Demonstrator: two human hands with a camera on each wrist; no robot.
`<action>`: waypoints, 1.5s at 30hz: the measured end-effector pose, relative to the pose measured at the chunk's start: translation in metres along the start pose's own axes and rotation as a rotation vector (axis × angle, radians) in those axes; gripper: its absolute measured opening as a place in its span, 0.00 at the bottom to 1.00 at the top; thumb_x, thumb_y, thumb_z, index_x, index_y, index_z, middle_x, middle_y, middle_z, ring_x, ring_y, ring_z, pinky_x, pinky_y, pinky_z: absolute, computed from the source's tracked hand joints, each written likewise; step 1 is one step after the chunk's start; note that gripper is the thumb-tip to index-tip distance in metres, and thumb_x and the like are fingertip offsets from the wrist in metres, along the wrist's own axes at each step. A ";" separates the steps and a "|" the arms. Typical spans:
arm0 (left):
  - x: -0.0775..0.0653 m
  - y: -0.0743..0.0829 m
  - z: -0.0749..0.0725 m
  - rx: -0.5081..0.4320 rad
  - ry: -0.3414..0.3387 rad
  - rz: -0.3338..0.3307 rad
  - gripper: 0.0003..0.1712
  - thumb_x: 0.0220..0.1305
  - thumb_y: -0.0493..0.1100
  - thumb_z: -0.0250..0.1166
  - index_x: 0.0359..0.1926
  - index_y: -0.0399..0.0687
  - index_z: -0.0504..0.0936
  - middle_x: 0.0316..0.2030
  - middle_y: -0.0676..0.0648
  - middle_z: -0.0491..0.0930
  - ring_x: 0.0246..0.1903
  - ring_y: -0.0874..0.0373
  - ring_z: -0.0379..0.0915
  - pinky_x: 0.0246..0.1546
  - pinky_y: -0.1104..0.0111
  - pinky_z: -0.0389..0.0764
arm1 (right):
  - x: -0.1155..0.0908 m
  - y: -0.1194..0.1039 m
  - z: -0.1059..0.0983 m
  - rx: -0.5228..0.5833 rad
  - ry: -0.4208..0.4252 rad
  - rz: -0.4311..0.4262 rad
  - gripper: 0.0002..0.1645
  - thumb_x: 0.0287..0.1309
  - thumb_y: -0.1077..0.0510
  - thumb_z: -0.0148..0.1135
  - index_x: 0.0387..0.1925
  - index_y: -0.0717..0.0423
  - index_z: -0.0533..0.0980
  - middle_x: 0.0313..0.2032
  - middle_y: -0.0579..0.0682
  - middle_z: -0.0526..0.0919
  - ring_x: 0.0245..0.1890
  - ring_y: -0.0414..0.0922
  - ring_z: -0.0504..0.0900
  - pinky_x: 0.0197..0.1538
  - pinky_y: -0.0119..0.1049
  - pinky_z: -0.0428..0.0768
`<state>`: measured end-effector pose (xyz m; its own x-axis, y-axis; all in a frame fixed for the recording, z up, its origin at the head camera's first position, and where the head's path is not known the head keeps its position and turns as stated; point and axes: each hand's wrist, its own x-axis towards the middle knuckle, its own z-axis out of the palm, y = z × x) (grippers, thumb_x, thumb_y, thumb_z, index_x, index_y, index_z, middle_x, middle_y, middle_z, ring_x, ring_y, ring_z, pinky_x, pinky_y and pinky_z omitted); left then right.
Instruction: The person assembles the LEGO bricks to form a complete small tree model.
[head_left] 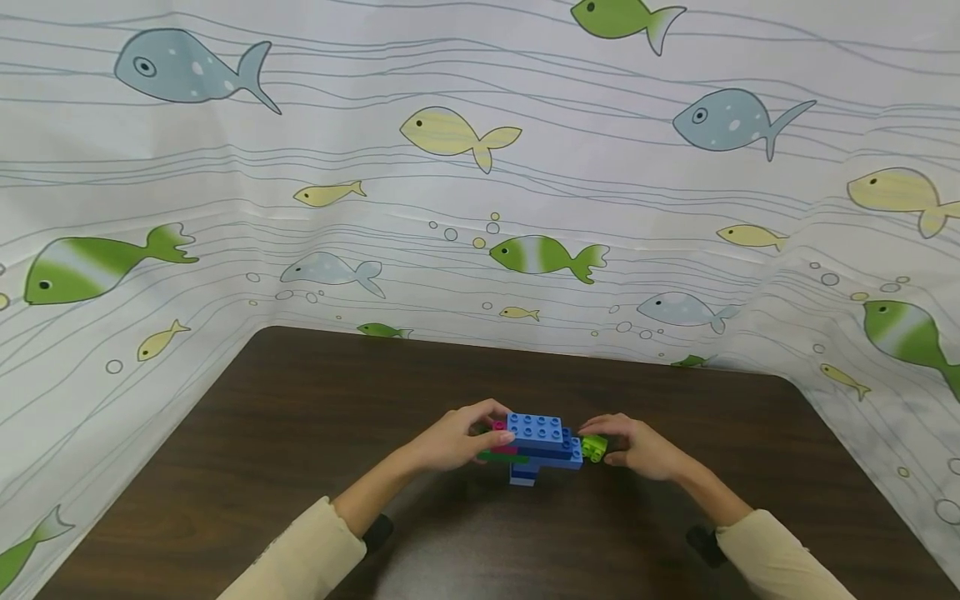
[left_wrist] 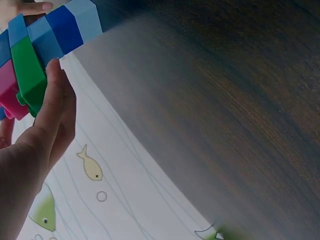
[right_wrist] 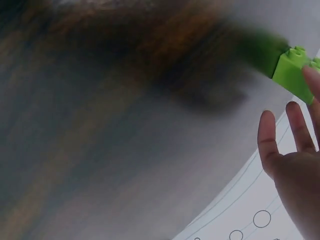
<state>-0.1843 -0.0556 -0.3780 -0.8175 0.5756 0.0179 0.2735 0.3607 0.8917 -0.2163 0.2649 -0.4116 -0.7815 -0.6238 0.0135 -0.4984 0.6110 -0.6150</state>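
Note:
A toy built of blue, pink and green building bricks (head_left: 534, 429) sits low over the table, with a short stack of blue bricks (left_wrist: 67, 27) under it. My left hand (head_left: 461, 435) grips its left end, where a green brick (left_wrist: 29, 67) and a pink brick (left_wrist: 9, 84) show. At the right end, my right hand (head_left: 647, 448) pinches a lime green brick (head_left: 594, 448) between thumb and fingers. In the right wrist view the lime brick (right_wrist: 294, 75) lies by the fingertips, partly cut off by the edge. Whether it touches the blue bricks I cannot tell.
A dark wooden table (head_left: 300, 408) lies beneath both hands. Behind and at its sides hangs a white sheet (head_left: 420, 192) printed with fish. A dark band (head_left: 378, 533) is on the left wrist and another dark piece (head_left: 705, 546) by the right wrist.

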 end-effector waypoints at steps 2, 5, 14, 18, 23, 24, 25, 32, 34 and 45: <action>0.000 0.000 0.000 0.001 0.000 0.000 0.21 0.64 0.48 0.57 0.55 0.45 0.70 0.47 0.39 0.73 0.41 0.47 0.75 0.33 0.58 0.80 | 0.000 0.001 0.001 -0.006 0.019 0.005 0.25 0.46 0.73 0.62 0.49 0.59 0.75 0.51 0.57 0.74 0.48 0.54 0.70 0.42 0.42 0.75; 0.000 -0.001 0.001 0.000 0.001 -0.002 0.21 0.64 0.48 0.57 0.54 0.45 0.70 0.47 0.39 0.73 0.41 0.47 0.75 0.33 0.58 0.80 | -0.002 0.002 0.002 -0.015 0.054 0.018 0.23 0.45 0.71 0.65 0.47 0.59 0.75 0.48 0.56 0.76 0.42 0.50 0.72 0.35 0.34 0.74; 0.000 -0.002 0.001 0.002 -0.002 0.000 0.20 0.64 0.49 0.57 0.55 0.46 0.70 0.47 0.39 0.73 0.41 0.46 0.74 0.34 0.58 0.80 | -0.011 -0.004 -0.006 0.106 0.129 0.080 0.22 0.48 0.63 0.67 0.46 0.61 0.73 0.42 0.55 0.77 0.40 0.51 0.76 0.40 0.34 0.78; -0.001 -0.003 0.001 0.001 -0.001 0.002 0.20 0.64 0.49 0.57 0.54 0.45 0.70 0.47 0.39 0.73 0.41 0.45 0.74 0.33 0.58 0.80 | -0.014 -0.013 -0.016 0.175 0.153 0.026 0.27 0.51 0.62 0.65 0.53 0.64 0.69 0.41 0.55 0.77 0.39 0.46 0.78 0.39 0.32 0.78; -0.001 -0.002 0.000 0.004 -0.001 0.001 0.21 0.64 0.49 0.57 0.54 0.45 0.70 0.46 0.39 0.73 0.42 0.44 0.74 0.33 0.58 0.80 | -0.014 -0.034 -0.029 0.156 0.197 -0.013 0.25 0.53 0.60 0.63 0.54 0.60 0.71 0.42 0.52 0.78 0.39 0.43 0.78 0.38 0.34 0.78; -0.001 -0.002 0.000 0.005 -0.001 0.001 0.21 0.64 0.49 0.57 0.54 0.45 0.70 0.46 0.39 0.73 0.42 0.45 0.74 0.33 0.58 0.80 | -0.013 -0.039 -0.031 0.160 0.206 -0.012 0.24 0.53 0.60 0.64 0.53 0.60 0.72 0.42 0.51 0.78 0.40 0.43 0.77 0.38 0.34 0.78; -0.001 -0.002 0.000 0.007 -0.001 0.002 0.21 0.64 0.49 0.57 0.54 0.45 0.70 0.46 0.39 0.73 0.42 0.45 0.74 0.33 0.58 0.80 | -0.012 -0.044 -0.033 0.168 0.211 -0.008 0.24 0.53 0.59 0.64 0.52 0.59 0.72 0.41 0.51 0.79 0.40 0.43 0.77 0.38 0.35 0.78; -0.002 -0.002 -0.001 0.010 -0.003 0.011 0.20 0.65 0.49 0.56 0.54 0.44 0.70 0.46 0.39 0.73 0.42 0.45 0.74 0.33 0.59 0.80 | -0.002 -0.078 -0.033 0.296 0.205 0.010 0.21 0.52 0.58 0.65 0.49 0.55 0.72 0.42 0.52 0.78 0.42 0.51 0.76 0.40 0.39 0.78; -0.002 -0.002 -0.001 0.012 -0.004 0.013 0.20 0.65 0.49 0.56 0.54 0.44 0.69 0.46 0.39 0.73 0.42 0.45 0.74 0.33 0.60 0.80 | 0.002 -0.085 -0.030 0.324 0.200 0.005 0.21 0.53 0.58 0.65 0.49 0.54 0.72 0.42 0.53 0.77 0.42 0.52 0.76 0.40 0.39 0.78; -0.002 -0.001 -0.002 -0.021 -0.021 0.023 0.20 0.65 0.48 0.56 0.54 0.44 0.69 0.45 0.40 0.74 0.42 0.43 0.74 0.33 0.59 0.80 | 0.020 -0.104 -0.005 0.308 0.191 -0.046 0.19 0.54 0.57 0.63 0.48 0.56 0.72 0.42 0.50 0.78 0.42 0.49 0.76 0.43 0.39 0.76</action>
<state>-0.1838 -0.0581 -0.3778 -0.8006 0.5985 0.0290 0.2811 0.3324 0.9003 -0.1820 0.1907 -0.3437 -0.8314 -0.5272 0.1756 -0.4209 0.3911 -0.8185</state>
